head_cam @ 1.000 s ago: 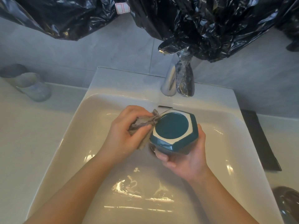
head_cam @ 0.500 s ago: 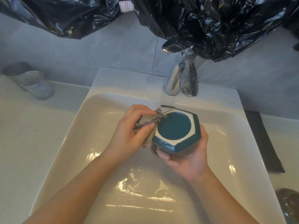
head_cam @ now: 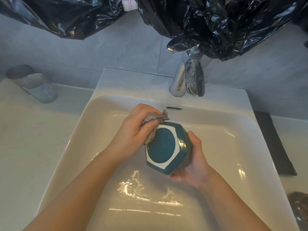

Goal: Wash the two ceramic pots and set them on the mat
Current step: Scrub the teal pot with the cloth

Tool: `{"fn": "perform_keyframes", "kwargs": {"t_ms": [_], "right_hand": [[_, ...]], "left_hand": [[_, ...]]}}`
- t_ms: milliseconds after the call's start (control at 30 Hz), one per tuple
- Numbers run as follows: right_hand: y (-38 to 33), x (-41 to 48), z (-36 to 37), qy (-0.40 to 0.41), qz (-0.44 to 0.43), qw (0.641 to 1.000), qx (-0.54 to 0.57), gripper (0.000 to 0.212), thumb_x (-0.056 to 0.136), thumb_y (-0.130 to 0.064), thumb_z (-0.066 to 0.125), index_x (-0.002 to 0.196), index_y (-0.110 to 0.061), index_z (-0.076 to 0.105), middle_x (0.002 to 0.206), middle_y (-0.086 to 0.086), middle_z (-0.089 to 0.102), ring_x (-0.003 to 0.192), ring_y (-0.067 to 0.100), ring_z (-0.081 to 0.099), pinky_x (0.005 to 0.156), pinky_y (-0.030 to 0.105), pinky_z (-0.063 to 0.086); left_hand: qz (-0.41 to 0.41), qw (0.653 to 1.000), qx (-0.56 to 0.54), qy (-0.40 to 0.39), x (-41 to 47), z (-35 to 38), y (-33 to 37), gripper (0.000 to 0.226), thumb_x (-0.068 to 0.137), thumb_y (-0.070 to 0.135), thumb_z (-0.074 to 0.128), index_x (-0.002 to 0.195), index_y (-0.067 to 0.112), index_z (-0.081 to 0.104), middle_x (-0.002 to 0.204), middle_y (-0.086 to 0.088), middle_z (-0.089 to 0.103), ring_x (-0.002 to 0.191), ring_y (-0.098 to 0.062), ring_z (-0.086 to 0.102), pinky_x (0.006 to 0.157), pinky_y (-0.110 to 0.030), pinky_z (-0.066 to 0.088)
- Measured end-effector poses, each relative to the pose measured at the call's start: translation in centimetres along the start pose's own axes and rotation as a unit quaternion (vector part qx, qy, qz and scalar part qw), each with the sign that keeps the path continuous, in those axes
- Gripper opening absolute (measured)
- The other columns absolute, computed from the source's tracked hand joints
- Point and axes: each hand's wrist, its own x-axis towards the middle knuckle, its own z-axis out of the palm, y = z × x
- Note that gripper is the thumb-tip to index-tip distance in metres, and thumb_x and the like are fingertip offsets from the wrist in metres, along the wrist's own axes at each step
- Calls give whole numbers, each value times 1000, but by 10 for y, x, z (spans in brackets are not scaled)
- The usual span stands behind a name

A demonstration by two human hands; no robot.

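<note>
The teal hexagonal pot (head_cam: 164,148) is held above the basin of the white sink (head_cam: 126,84). It is tipped so that its underside, a teal disc inside a bare white border, faces the camera. Its mouth and inside are turned away and cannot be seen.

The right hand (head_cam: 195,164) cups the pot from the right and from below. The thumb lies along the pot's upper side and the fingers curl underneath, with only their tips showing. The left hand (head_cam: 133,135) has a crumpled grey cloth (head_cam: 155,118) bunched in its curled fingers and presses it against the pot's upper left edge. Most of the cloth is buried in the fist.

Wet glints show on the basin floor. Behind the sink, the tap (head_cam: 179,80) is half wrapped in black plastic sheeting (head_cam: 216,22), which also hangs across the wall.

A dark mat (head_cam: 273,144) lies on the table (head_cam: 25,147) just right of the sink. A dark rounded thing (head_cam: 300,209) in the lower right corner is cut off by the frame — too blurred to identify. At the far left stands a pale tumbler (head_cam: 33,84) — also blurred.
</note>
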Motion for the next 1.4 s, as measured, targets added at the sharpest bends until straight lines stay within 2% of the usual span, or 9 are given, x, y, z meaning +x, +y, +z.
{"fn": "perform_keyframes", "kwargs": {"t_ms": [100,200,400,600,733,867,1000,1267,1400], "right_hand": [[2,6,6,-3,-96,993,-75,62,65,-79,58,97,-29,74,89,1,68,80,20,54,43,23,39],[0,8,7,81,-144,983,-83,56,78,-71,41,93,-26,71,87,8,66,78,28,53,45,25,34],[-6,4,2,83,-205,975,-10,62,72,-73,48,92,-21,75,89,11,65,93,36,43,70,50,28],[-2,5,8,40,-185,981,-41,64,75,-75,46,98,-21,73,88,9,66,74,32,52,53,28,36],[4,12,5,71,-168,980,-80,69,66,-82,56,106,-27,71,100,12,66,94,36,48,60,33,36],[3,15,-1,101,-203,972,-65,68,72,-75,52,103,-17,67,87,13,63,74,31,50,45,26,35],[3,13,-10,83,-203,976,-13,89,62,-81,63,117,-12,61,96,14,62,80,30,49,58,31,32],[12,17,-8,76,-147,980,-114,70,62,-81,58,107,-28,69,88,4,70,75,22,59,55,27,41],[9,19,-8,134,-217,958,-129,107,62,-85,62,131,-4,46,88,11,64,66,21,59,44,25,40]], "left_hand": [[32,999,28,-1,-2,1,6,25,91,26,47,111,22,62,112,0,51,108,-1,50,94,-22,43],[67,998,16,-16,-8,10,17,28,90,20,49,113,13,63,115,-3,50,111,-5,49,94,-26,45],[109,991,58,-42,-10,19,21,25,86,9,57,109,10,65,114,-4,56,109,-19,54,93,-33,45],[63,987,145,1,-6,12,11,24,84,14,56,107,16,66,110,1,55,100,-20,53,87,-21,42],[39,995,96,8,-10,14,10,27,89,25,50,109,15,65,111,4,54,104,-10,51,90,-19,43],[52,998,19,-41,-14,15,13,29,89,22,51,111,9,67,112,-1,57,107,-11,54,90,-28,47],[74,990,93,-78,-10,15,3,27,89,23,49,106,13,68,107,0,60,100,-14,56,87,-23,44],[-5,997,75,34,-6,18,3,22,91,22,50,109,18,62,109,3,55,100,-4,52,87,-18,43],[30,999,-20,18,-9,24,19,27,90,22,46,112,16,60,111,1,54,106,-2,53,88,-16,42]]}}
